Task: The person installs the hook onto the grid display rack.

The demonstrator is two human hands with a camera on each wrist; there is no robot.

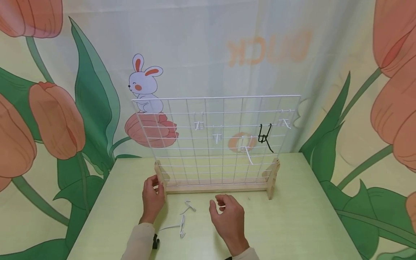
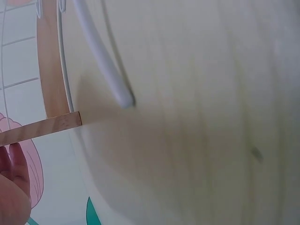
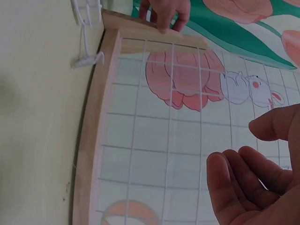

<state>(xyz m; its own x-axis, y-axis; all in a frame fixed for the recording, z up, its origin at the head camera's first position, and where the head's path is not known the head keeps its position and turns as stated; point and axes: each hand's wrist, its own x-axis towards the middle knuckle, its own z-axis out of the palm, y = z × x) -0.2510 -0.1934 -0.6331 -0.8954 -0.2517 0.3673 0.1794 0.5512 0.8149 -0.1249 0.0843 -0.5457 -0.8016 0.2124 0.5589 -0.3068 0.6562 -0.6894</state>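
Note:
A white wire grid (image 1: 214, 98) stands upright in a wooden stand (image 1: 214, 188). At the stand's left end, my left hand (image 1: 152, 198) grips the wooden side piece (image 1: 160, 175) between thumb and fingers. The right wrist view shows that hand (image 3: 168, 11) at the same piece from the other side. My right hand (image 1: 229, 218) hovers in front of the base bar, fingers loosely curled and nothing in them. Between the hands, two loose white wire hooks (image 1: 182, 226) lie on the table, the smaller hook (image 1: 189, 206) nearer the stand.
Several white hooks, one of them a long-armed hook (image 1: 248, 155), hang on the grid, along with a black hook (image 1: 264, 138) right of centre. A printed curtain (image 1: 201, 47) with tulips and a rabbit surrounds the pale table (image 1: 305, 216) at the back and sides.

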